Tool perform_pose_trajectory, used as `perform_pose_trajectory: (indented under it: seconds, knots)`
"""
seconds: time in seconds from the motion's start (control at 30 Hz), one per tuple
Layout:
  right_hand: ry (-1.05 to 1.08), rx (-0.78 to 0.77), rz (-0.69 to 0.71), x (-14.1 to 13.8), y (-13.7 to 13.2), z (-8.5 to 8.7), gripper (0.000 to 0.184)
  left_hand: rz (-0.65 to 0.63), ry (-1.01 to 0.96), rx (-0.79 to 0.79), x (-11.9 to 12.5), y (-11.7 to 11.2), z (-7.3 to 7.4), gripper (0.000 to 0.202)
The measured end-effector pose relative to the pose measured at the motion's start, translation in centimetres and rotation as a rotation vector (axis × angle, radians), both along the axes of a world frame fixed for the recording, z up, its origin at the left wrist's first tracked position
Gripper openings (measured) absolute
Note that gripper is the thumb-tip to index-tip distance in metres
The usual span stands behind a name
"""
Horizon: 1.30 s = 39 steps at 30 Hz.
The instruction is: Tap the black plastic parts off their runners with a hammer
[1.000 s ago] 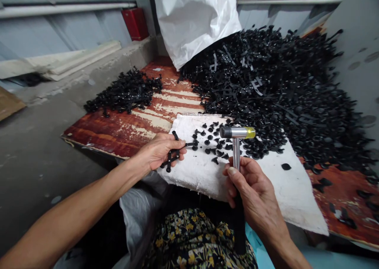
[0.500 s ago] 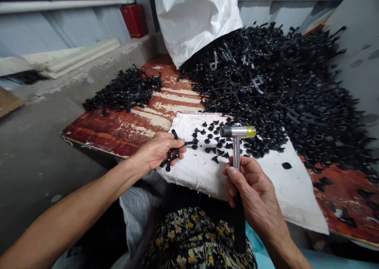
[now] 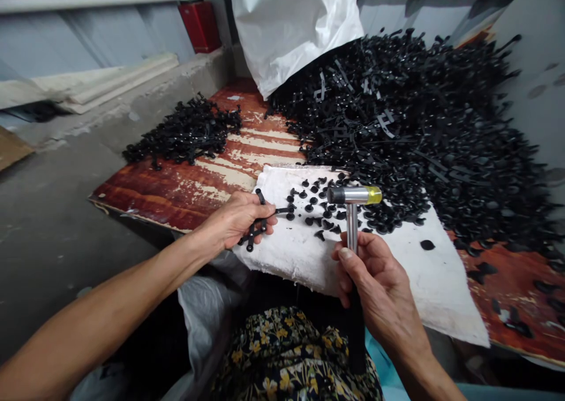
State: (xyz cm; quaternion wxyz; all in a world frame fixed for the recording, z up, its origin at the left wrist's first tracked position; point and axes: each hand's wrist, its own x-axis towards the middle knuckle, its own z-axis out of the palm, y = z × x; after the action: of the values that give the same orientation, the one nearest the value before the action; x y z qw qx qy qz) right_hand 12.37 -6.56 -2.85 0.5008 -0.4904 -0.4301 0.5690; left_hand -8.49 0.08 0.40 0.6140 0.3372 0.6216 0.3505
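Pinching black parts (image 3: 251, 236) in its fingers (image 3: 263, 211), the left hand (image 3: 238, 217) is over the left edge of a white cloth (image 3: 300, 259); the right hand (image 3: 379, 277) grips a hammer (image 3: 352, 227), head up. Black studs (image 3: 327, 215) dot the cloth, beside a heap (image 3: 419, 124) on the worktop (image 3: 145, 195).

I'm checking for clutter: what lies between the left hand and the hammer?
In the head view, small black pieces on white cloth lie between the left hand and hammer.
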Motion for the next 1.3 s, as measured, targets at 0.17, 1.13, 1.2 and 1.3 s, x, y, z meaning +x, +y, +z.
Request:
perform_pose_trajectory:
  seconds: [0.17,1.13,1.2,1.3]
  knots:
    - [-0.006,0.002,0.004,-0.1,0.0,0.0,0.026,0.011,0.025,-0.051,-0.1,0.6,0.4,0.019]
    - [-0.858,0.838,0.194,1.5,1.1,1.9,0.072,-0.164,0.236,-0.105,0.1,2.3,1.5,0.023]
    - [-0.938,0.830,0.232,1.7,1.5,1.6,0.068,-0.187,0.233,-0.119,0.1,2.4,1.5,0.024]
    - [-1.088,0.823,0.318,2.0,1.9,1.5,0.061,-0.226,0.251,-0.130,0.1,2.4,1.7,0.026]
